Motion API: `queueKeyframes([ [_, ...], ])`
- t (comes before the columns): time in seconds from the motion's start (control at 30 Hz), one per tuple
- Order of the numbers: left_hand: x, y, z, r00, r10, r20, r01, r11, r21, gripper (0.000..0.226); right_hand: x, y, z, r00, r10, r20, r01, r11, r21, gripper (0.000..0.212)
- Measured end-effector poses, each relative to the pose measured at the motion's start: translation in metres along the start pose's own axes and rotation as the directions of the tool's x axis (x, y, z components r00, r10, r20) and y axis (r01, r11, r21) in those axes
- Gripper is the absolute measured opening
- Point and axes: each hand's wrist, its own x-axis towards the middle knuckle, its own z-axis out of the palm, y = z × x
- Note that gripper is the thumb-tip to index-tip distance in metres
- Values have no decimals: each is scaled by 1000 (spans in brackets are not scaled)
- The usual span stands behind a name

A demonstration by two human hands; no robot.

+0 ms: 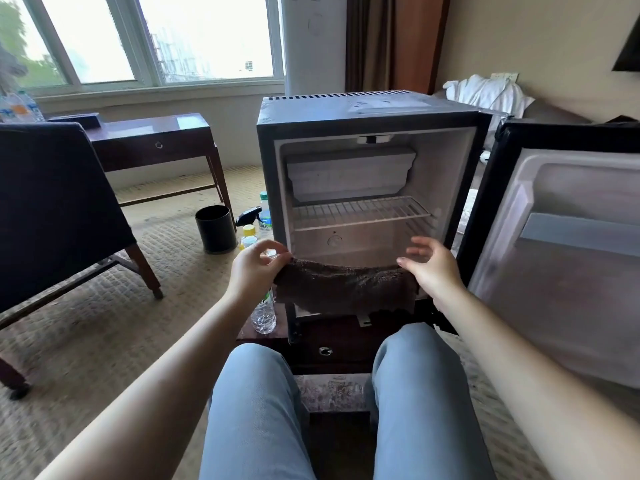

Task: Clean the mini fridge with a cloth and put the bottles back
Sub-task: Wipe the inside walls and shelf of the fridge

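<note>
While slack, cloth (346,289) between fingers (270,244).

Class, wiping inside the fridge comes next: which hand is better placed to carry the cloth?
Left, likely: the left hand pinches the cloth by a corner at the fridge opening; the right hand shows spread fingers, grip unclear.
</note>
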Motion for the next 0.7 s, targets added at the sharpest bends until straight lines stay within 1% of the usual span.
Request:
queueKeyframes([
  [0.03,1,0,0,1000,1,28,0,1000,-26,6,-1,-1,0,1000,-24,1,24,1000,-1,42],
  [0.1,0,2,0,997,-2,74,6,998,-57,10,-1,-4,0,997,-75,17,75,997,4,33],
  [0.13,0,2,1,992,4,123,3,998,-61,8,-2,-6,-1,996,-85,42,84,996,21,29],
  [0.17,1,2,1,981,17,193,-10,999,-37,12,-2,-8,-2,993,-88,76,86,996,32,26],
  [0.23,1,-1,2,935,11,355,-56,992,117,32,-3,-9,-3,985,-91,146,90,996,14,24],
  [0.27,3,-5,4,917,10,400,-115,964,238,41,-3,-9,-3,978,-92,189,94,996,-4,22],
  [0.3,5,-9,6,908,19,419,-185,914,360,47,-4,-9,-2,966,-95,239,104,994,-26,22],
  [0.33,6,-13,8,906,35,422,-245,855,456,48,-5,-8,-1,950,-98,296,122,990,-64,27],
  [0.37,5,-15,10,912,55,407,-276,816,509,46,-6,-6,1,930,-100,355,153,980,-125,34],
  [0.4,4,-17,10,923,71,378,-279,801,530,39,-6,-3,4,908,-94,408,198,955,-221,42],
  [0.47,5,-21,7,942,108,319,-275,793,544,22,-6,3,11,870,-82,487,316,849,-423,52],
  [0.5,6,-24,4,947,114,302,-271,789,552,17,-7,6,14,863,-89,497,366,789,-494,51],
  [0.53,7,-27,1,951,101,291,-254,791,557,15,-7,8,16,867,-115,486,396,751,-529,44],
  [0.57,9,-30,-2,954,87,285,-239,794,558,16,-6,9,16,877,-145,458,400,749,-529,35],
  [0.63,14,-33,-7,959,19,281,-184,797,575,21,-5,10,14,907,-133,399,318,837,-445,19],
  [0.7,17,-31,-8,961,-62,269,-107,814,571,21,-1,12,12,919,-59,390,219,898,-382,23],
])
